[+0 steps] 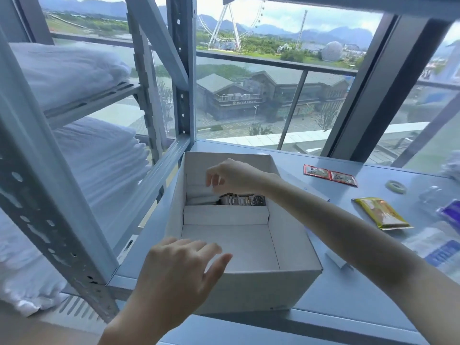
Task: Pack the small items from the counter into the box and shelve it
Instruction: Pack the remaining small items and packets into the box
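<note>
- My left hand (181, 267) hovered at the near rim of the box (293, 250), fingers loosely spread, holding nothing.
- My right hand (234, 175) hung over the far compartment, fingers slackly bent and empty, above the watch (242, 200) lying inside.

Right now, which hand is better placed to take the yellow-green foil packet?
Right: the right hand is empty above the white cardboard box, nearer the foil packet; the left hand is farther left.
</note>
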A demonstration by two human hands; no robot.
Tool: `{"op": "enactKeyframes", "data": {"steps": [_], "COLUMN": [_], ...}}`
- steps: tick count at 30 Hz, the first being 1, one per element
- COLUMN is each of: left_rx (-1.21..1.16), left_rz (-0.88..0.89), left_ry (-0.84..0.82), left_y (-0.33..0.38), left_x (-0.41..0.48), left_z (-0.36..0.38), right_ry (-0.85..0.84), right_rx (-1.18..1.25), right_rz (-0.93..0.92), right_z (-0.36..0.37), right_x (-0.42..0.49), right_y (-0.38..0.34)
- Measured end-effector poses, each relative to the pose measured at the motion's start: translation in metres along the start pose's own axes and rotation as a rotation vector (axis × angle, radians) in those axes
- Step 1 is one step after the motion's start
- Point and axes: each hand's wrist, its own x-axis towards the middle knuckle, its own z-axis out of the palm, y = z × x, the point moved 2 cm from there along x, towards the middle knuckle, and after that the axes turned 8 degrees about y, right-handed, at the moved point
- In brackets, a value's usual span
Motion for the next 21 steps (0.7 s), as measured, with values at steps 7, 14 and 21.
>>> {"op": "enactKeyframes", "data": {"steps": [7, 14, 21], "left_rx": [-0.087, -0.134, -0.16], "left_rz": [0.043, 0.124, 0.13], "left_ry": [-0.116, -0.202, -0.387], "left_y": [0.038, 0.102, 0.13], "left_x": [0.025, 0.063, 0.076], "left_z": [0.006, 0.021, 0.052], "right_ry": [0.348, 0.365, 0.065], "right_rx": [0.109, 0.049, 0.076], "right_rz": [0.1, 0.291, 0.525], "right_z": [-0.046, -0.051, -0.011], "right_x": [-0.109, -0.217, -0.274], "right_y": [0.055, 0.127, 0.174]}}
